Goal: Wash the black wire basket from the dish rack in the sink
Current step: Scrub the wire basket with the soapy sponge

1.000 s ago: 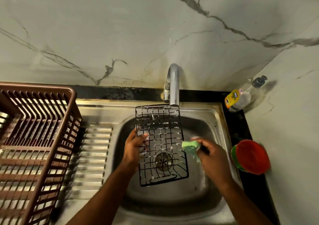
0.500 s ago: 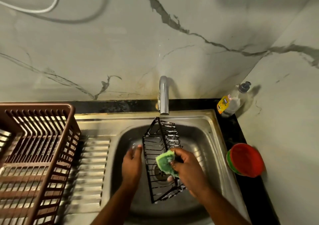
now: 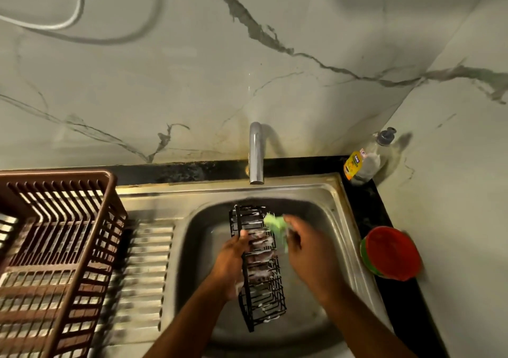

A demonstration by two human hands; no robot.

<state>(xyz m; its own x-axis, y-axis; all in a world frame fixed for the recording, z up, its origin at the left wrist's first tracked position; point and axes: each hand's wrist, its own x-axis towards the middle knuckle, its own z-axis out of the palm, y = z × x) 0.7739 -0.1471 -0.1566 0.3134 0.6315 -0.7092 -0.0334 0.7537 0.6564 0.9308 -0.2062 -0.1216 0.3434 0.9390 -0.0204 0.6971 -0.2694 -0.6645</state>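
Observation:
The black wire basket (image 3: 261, 283) stands on its long side inside the steel sink (image 3: 341, 201), streaked with white foam. My left hand (image 3: 233, 256) grips its left edge, thumb over the top wire. My right hand (image 3: 305, 250) holds a green sponge (image 3: 276, 224) and presses it against the basket's upper right side. The picture is blurred with motion around both hands. The brown plastic dish rack (image 3: 57, 247) sits on the drainboard to the left.
A chrome tap (image 3: 256, 154) stands over the sink's back edge, with no water visible. A soap bottle (image 3: 365, 159) stands in the back right corner. Red and green bowls (image 3: 393, 256) are stacked on the black counter, right of the sink.
The basket has been turned onto its long side. My left hand has taken hold of its left edge and my right hand has carried the sponge up toward its top end.

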